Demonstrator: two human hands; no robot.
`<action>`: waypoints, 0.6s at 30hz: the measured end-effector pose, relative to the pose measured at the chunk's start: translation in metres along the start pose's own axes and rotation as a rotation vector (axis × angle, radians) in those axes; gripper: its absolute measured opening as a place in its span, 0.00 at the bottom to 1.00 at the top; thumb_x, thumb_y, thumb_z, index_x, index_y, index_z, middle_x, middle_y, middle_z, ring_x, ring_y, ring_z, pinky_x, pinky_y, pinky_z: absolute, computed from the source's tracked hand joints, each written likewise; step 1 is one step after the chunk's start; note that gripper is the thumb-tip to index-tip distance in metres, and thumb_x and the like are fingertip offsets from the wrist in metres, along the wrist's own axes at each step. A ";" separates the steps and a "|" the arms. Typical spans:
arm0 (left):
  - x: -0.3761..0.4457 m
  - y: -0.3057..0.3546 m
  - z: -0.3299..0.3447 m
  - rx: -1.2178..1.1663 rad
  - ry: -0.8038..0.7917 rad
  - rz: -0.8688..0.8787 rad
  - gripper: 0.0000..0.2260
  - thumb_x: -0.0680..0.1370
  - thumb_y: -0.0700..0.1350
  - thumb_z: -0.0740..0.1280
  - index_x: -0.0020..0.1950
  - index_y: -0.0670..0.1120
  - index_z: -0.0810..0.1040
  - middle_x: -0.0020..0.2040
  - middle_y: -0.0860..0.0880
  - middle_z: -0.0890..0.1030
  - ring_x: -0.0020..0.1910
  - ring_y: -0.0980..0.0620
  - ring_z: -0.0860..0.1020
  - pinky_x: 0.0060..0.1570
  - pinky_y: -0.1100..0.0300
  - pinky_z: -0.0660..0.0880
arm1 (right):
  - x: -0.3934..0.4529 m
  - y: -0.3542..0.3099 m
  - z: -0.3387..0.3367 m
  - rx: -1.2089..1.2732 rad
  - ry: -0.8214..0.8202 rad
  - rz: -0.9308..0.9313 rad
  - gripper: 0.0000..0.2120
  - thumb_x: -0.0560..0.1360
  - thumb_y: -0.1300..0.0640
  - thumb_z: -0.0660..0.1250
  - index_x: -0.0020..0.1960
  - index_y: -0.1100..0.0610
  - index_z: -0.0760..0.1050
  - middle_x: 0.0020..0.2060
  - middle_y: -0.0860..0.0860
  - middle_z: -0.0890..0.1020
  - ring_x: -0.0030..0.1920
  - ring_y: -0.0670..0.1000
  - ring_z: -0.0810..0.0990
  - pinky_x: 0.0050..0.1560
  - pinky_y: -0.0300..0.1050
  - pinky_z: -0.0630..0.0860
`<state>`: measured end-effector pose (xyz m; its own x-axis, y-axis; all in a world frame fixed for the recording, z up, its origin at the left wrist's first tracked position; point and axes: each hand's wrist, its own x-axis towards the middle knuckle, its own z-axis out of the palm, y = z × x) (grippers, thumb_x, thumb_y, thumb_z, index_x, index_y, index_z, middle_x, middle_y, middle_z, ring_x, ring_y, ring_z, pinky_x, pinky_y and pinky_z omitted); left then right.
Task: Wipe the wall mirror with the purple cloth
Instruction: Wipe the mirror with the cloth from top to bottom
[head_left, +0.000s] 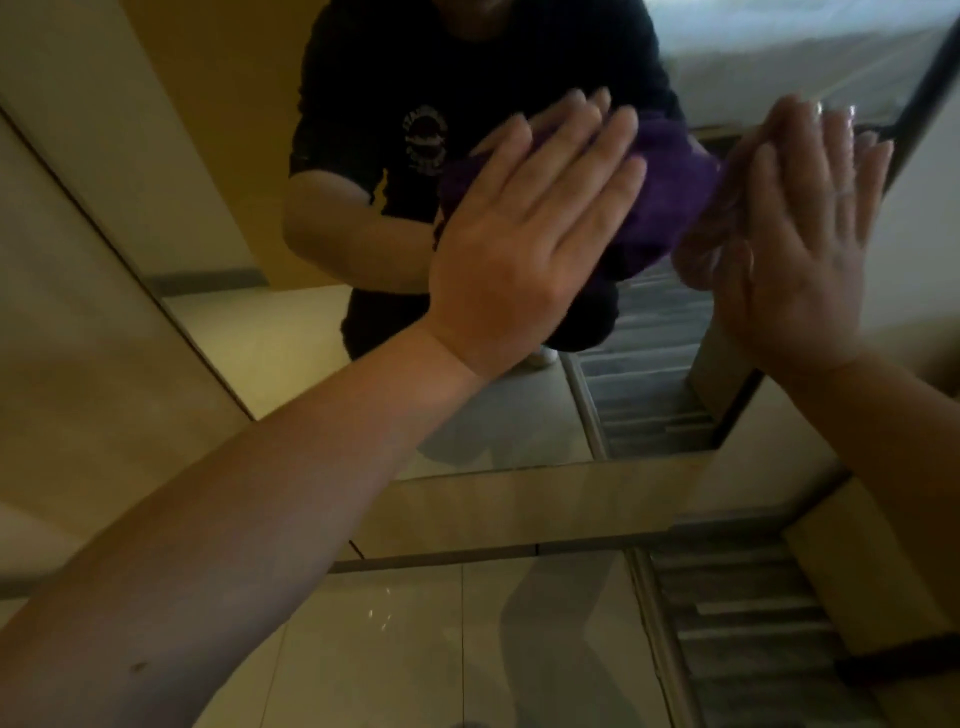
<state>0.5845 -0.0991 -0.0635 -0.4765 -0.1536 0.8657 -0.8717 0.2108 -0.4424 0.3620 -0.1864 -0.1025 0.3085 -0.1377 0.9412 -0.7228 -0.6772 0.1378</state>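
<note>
With its fingers spread flat and held straight, the left hand (524, 228) presses the purple cloth (670, 192) against the mirror (249, 171). The palm faces the glass; only the back of the hand shows. The cloth is bunched, and most of what is visible sticks out to the right of the fingertips and just past the thumb side on the left. It is not gripped, only pinned under the flat hand.

The right hand (810, 249) is also open, fingers together and pointing up, flat near the right edge of the mirror. Whether it touches the glass or the wall beside it cannot be told; the frame is blurred there. It holds nothing. Its reflection meets it at the fingertips.

Both forearms are bare. The mirror has a thin dark frame (930, 88) and hangs on a pale wall (78, 312). In the glass: a dark shirt with a round chest emblem, a glossy tiled floor (395, 649) and grey stairs (737, 623).
</note>
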 end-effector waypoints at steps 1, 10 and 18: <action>-0.009 0.010 0.007 -0.004 -0.021 0.022 0.12 0.83 0.36 0.63 0.65 0.40 0.79 0.65 0.41 0.78 0.66 0.42 0.76 0.64 0.43 0.74 | -0.001 0.002 0.004 -0.016 0.021 -0.009 0.24 0.84 0.55 0.60 0.75 0.64 0.60 0.69 0.72 0.67 0.71 0.74 0.62 0.72 0.68 0.52; -0.172 0.090 0.036 -0.150 -0.369 0.263 0.17 0.82 0.42 0.63 0.71 0.42 0.74 0.72 0.43 0.72 0.73 0.45 0.68 0.71 0.49 0.67 | -0.007 0.018 0.017 -0.001 0.057 -0.074 0.28 0.85 0.55 0.53 0.81 0.52 0.45 0.77 0.59 0.54 0.79 0.52 0.46 0.67 0.77 0.57; -0.235 0.121 0.038 -0.191 -0.734 0.410 0.19 0.82 0.42 0.55 0.69 0.42 0.76 0.71 0.45 0.74 0.72 0.47 0.70 0.77 0.48 0.51 | 0.000 0.014 0.016 -0.024 0.135 -0.061 0.25 0.82 0.58 0.58 0.77 0.62 0.58 0.68 0.69 0.68 0.76 0.55 0.53 0.76 0.56 0.43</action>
<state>0.5863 -0.0743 -0.3300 -0.7603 -0.6010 0.2464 -0.6116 0.5347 -0.5832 0.3617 -0.2075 -0.1060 0.2675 0.0029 0.9636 -0.7205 -0.6634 0.2020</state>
